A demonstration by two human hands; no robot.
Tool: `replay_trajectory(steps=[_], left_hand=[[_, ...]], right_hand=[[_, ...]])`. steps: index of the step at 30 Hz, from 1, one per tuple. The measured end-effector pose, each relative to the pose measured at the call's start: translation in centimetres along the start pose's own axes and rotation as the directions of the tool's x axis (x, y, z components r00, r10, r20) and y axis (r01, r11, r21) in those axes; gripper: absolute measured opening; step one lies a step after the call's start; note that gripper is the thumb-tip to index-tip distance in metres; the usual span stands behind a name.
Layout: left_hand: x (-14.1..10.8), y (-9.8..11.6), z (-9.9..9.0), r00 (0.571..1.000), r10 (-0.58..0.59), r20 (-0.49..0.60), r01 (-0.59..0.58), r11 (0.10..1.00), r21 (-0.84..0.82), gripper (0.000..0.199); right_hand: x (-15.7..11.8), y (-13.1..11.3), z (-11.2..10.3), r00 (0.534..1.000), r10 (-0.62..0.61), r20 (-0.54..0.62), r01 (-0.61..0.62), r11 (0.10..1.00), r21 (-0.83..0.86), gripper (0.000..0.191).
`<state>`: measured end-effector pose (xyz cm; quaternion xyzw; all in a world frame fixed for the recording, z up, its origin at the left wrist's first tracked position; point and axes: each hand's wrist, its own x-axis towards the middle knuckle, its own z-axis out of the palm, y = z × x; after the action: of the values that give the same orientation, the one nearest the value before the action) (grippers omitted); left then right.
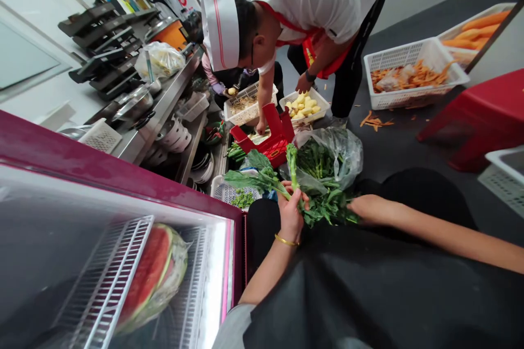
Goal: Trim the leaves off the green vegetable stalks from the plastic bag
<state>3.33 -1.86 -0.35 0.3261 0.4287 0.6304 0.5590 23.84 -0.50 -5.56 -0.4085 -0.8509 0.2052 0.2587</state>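
Note:
My left hand (291,212), with a yellow bangle at the wrist, is closed round a green leafy stalk (292,166) whose leaves spread to the left. At the right edge of a heap of dark green leaves (327,207) is my right hand (366,208); its fingers are hidden and blurred among the leaves. Just beyond, a clear plastic bag (347,152) holds more leafy greens. A white basket (219,190) with small cut green pieces (243,199) sits left of my left hand.
A person in a white cap (221,30) bends over a red stool (272,144) ahead. Baskets hold potatoes (303,106), orange peelings (413,76) and carrots (477,32). A fridge with cut watermelon (151,272) stands left, a red stool (483,114) right.

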Motion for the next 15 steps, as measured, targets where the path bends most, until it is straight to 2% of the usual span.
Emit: replay_trajectory(steps=[1,3,5,6,7,8,10,11,12,13,14,15], left_hand=[[-0.3,-0.2,0.1,1.0,0.001,0.025,-0.002,1.0,0.016,0.034],[-1.0,-0.7,0.3,0.998,-0.004,0.06,0.0,0.998,0.069,0.033],[-1.5,-1.1,0.7,0.996,-0.014,0.085,0.004,0.993,0.115,0.033],[-1.7,-1.2,0.9,0.996,-0.019,0.09,0.007,0.992,0.125,0.032],[-1.8,-1.2,1.0,0.995,-0.027,0.091,0.016,0.992,0.125,0.032],[-1.9,-1.1,1.2,0.996,-0.035,0.084,0.025,0.993,0.118,0.032],[-1.8,-0.7,1.3,0.999,-0.029,0.044,0.025,0.994,0.104,0.032],[-1.7,-0.5,1.2,1.0,-0.019,0.022,0.016,0.994,0.112,0.031],[-1.7,-0.3,1.2,1.0,-0.006,0.004,0.005,0.991,0.131,0.031],[-1.6,-0.2,1.0,1.0,0.012,-0.016,-0.009,0.988,0.154,0.03],[-1.5,-0.1,0.9,0.999,0.019,-0.037,-0.012,0.985,0.171,0.03],[-1.5,-0.1,0.7,0.998,-0.004,-0.055,0.013,0.986,0.168,0.03]], right_hand=[[0.8,0.7,-0.8,0.999,0.037,0.018,-0.037,0.999,-0.01,0.033],[3.4,0.8,-2.6,0.993,0.09,0.083,-0.097,0.992,0.08,0.029],[6.5,-0.6,-4.2,0.979,0.165,0.123,-0.191,0.948,0.254,0.034],[7.7,-1.8,-4.6,0.978,0.18,0.104,-0.204,0.93,0.305,0.037],[8.5,-3.1,-4.7,0.981,0.193,0.037,-0.195,0.931,0.308,0.039],[8.7,-4.4,-4.5,0.985,0.162,-0.057,-0.142,0.956,0.257,0.041],[7.7,-6.6,-3.6,0.98,-0.053,-0.194,0.067,0.996,0.066,0.04],[6.7,-7.3,-3.0,0.963,-0.2,-0.18,0.202,0.979,-0.009,0.039],[5.7,-7.8,-2.6,0.938,-0.328,-0.112,0.326,0.945,-0.037,0.038],[4.8,-7.9,-2.4,0.915,-0.402,-0.023,0.401,0.916,-0.017,0.038],[4.2,-7.6,-2.5,0.916,-0.399,0.046,0.399,0.917,0.026,0.037],[4.1,-7.2,-2.8,0.944,-0.32,0.082,0.314,0.946,0.076,0.038]])
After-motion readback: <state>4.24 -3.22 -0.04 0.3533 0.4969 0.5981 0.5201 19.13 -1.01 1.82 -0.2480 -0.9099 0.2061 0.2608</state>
